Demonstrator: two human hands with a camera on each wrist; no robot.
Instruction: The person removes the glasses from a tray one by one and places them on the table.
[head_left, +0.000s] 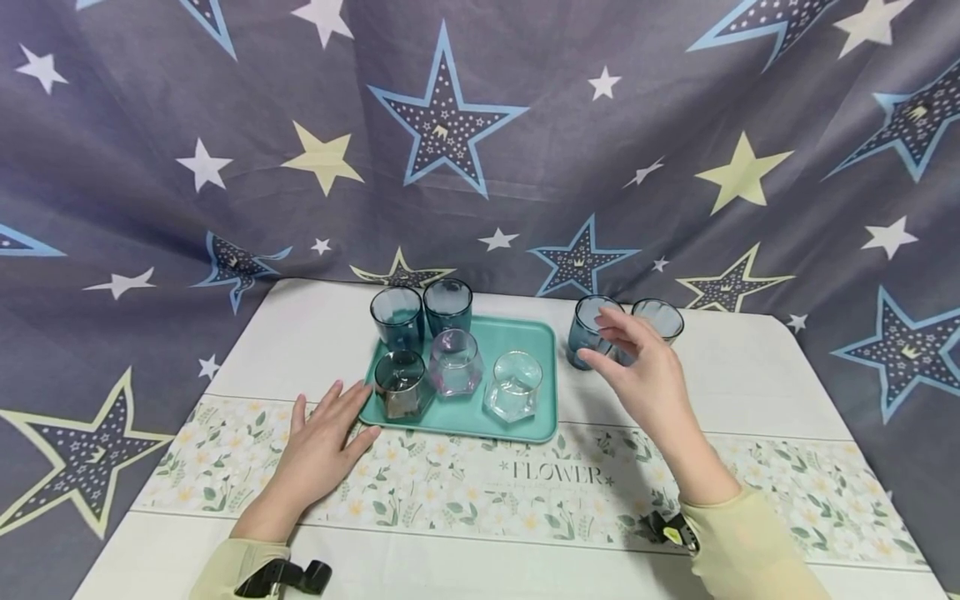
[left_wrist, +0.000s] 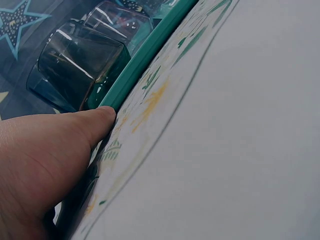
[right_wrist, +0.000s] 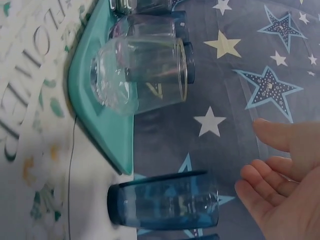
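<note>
- L hand (head_left: 322, 442) is resting on the table (head_left: 750, 383) at the front-L corner of the tray (head_left: 502, 333); fingers are lying extended, thumb spreading out to the side, w/ its tip at the rim in the L wrist view; gripping nothing.
- Tray, teal, is sitting mid-table & carrying 5 glasses, all standing upright.
- Rear-L blue glass (head_left: 400, 325) is standing at the tray's back L, w/ dark glass (head_left: 401, 387) standing in front.
- Second blue glass (head_left: 448, 304) is standing just beside it, behind the pinkish glass (head_left: 455, 371).
- Clear glass (head_left: 514, 392) is standing on the tray's R part, apart from the others.
- Near-R blue glass (head_left: 583, 337) is standing on the table, R of the tray.
- R hand (head_left: 645, 367) is hovering by that glass's rim; thumb & fingers are holding a wide gap, nothing btw them.
- Far-R blue glass (head_left: 663, 317) is standing next to it, partly hiding behind the hand.
</note>
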